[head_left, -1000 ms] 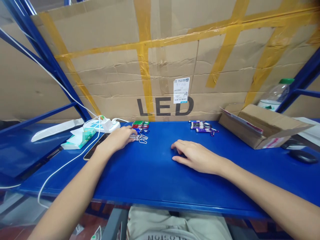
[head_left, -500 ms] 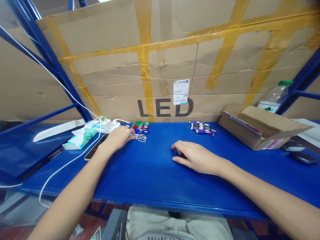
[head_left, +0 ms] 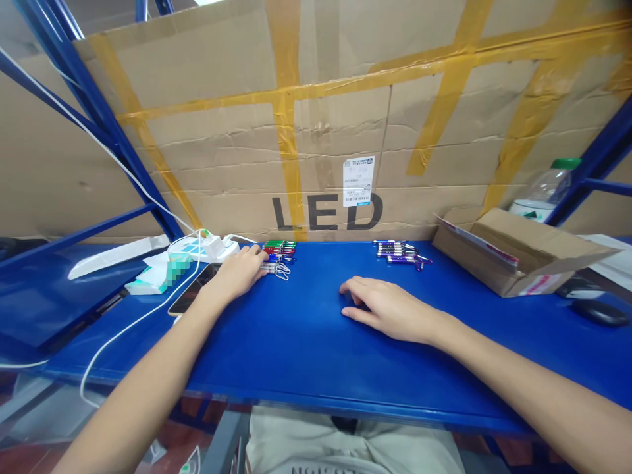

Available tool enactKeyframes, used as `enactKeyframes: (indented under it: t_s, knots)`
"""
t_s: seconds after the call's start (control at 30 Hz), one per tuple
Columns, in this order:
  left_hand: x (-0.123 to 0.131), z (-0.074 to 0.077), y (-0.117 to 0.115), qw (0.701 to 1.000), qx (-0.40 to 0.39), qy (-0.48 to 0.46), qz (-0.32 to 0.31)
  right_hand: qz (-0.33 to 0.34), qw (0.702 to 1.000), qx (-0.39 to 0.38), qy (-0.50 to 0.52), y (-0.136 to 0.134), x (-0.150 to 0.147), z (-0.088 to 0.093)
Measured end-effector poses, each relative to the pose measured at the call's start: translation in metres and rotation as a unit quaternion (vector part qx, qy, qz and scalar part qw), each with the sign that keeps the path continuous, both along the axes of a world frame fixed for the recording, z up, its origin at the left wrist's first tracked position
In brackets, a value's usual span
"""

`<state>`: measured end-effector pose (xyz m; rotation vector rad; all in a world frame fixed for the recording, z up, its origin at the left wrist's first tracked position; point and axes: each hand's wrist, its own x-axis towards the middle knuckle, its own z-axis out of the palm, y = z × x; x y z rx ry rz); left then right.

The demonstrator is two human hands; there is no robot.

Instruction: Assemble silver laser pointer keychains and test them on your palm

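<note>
My left hand (head_left: 241, 271) is at the left pile, its fingers bent and closed on the ends of the silver pens (head_left: 269, 268), which have silver carabiner clips. How many it grips is hidden by the fingers. Just behind lie blue pens (head_left: 276, 258), red pens (head_left: 280, 250) and green pens (head_left: 280, 243), stacked in rows by colour. My right hand (head_left: 380, 306) rests on the blue table, fingers loosely bent and thumb apart, holding nothing. Beyond it sits a second group, with black pens (head_left: 395, 248) and purple pens (head_left: 402, 259) that also carry clips.
On the right stand an open cardboard box (head_left: 513, 257), a bottle with a green cap (head_left: 548, 187) and a black mouse (head_left: 600, 313). To the left are a phone (head_left: 192, 293), a tissue pack (head_left: 158, 273), a power strip (head_left: 212, 249) and a white cable (head_left: 143, 322). A large carton (head_left: 237, 158) backs the table.
The silver pens have shifted slightly back and right, closer to the blue ones, along with my left hand. My right hand stays essentially where it was.
</note>
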<state>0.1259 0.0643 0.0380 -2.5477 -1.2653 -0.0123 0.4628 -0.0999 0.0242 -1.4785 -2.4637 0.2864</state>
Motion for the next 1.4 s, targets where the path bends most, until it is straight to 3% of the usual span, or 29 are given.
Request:
enactKeyframes:
  t_s: [0.23, 0.47, 0.7, 0.83, 1.0, 1.13, 1.27, 1.4]
  knots:
    - [0.0, -0.005, 0.0, 1.0, -0.02, 0.001, -0.005, -0.002, 1.0, -0.002, 0.0, 0.001, 0.0, 0.001]
    - [0.004, 0.0, -0.007, 1.0, -0.023, 0.019, -0.007, -0.002, 1.0, 0.002, 0.002, 0.002, 0.001, 0.0]
    - [0.019, 0.001, -0.02, 0.996, -0.011, -0.051, -0.071, -0.011, 1.0, 0.017, 0.01, 0.006, 0.01, 0.001]
    - [0.041, -0.003, -0.041, 0.969, -0.045, -0.168, -0.176, -0.057, 0.996, 0.061, 0.012, 0.019, 0.038, 0.006]
    - [0.07, -0.012, -0.062, 0.906, -0.177, -0.278, -0.266, -0.15, 0.979, 0.131, -0.037, 0.044, 0.096, 0.006]
    - [0.087, -0.018, -0.054, 0.882, -0.232, -0.312, -0.268, -0.225, 0.966, 0.105, -0.068, 0.056, 0.137, 0.0]
    - [0.101, -0.024, -0.037, 0.872, -0.264, -0.328, -0.249, -0.202, 0.977, 0.049, -0.052, 0.06, 0.155, -0.007]
    - [0.107, -0.03, -0.025, 0.864, -0.272, -0.359, -0.224, -0.19, 0.98, 0.037, -0.04, 0.06, 0.154, -0.01]
